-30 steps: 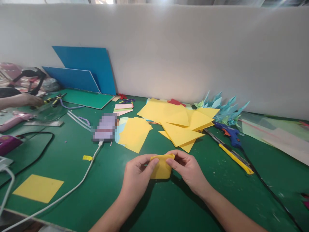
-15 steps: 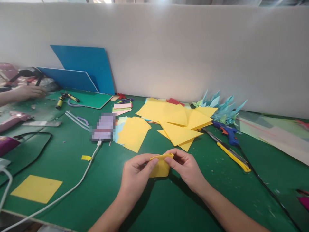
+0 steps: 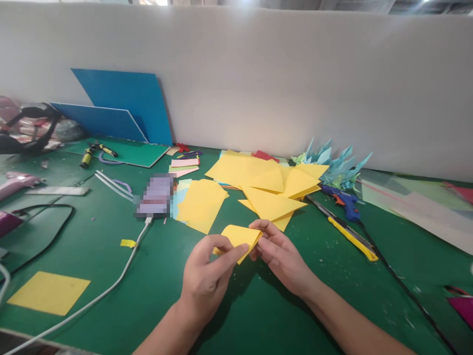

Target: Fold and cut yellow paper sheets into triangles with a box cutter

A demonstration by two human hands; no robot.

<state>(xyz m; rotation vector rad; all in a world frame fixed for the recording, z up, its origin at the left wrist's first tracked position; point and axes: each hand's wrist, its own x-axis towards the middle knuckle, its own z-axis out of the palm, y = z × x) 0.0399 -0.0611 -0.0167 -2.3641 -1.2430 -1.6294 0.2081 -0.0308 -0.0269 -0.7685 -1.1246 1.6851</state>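
A small folded piece of yellow paper [image 3: 240,236] is held up between my two hands, above the green table. My left hand [image 3: 210,266] pinches it at the left, thumb across its near face. At its right corner, the fingers of my right hand [image 3: 279,251] close on the folded edge. Just beyond lie folded yellow sheets [image 3: 273,204] and a stack of yellow paper [image 3: 203,204].
To the right lie a yellow utility knife [image 3: 353,237], a blue glue gun [image 3: 345,201] with a black cord, and pale blue paper spikes [image 3: 338,165]. On the left are a phone [image 3: 155,195] on a white cable [image 3: 125,268], pliers [image 3: 96,150] and a yellow sheet [image 3: 48,293].
The yellow paper has been turned and tilted in my hands, so its broad face now points upward. The other person's hand at the far left has left the view.
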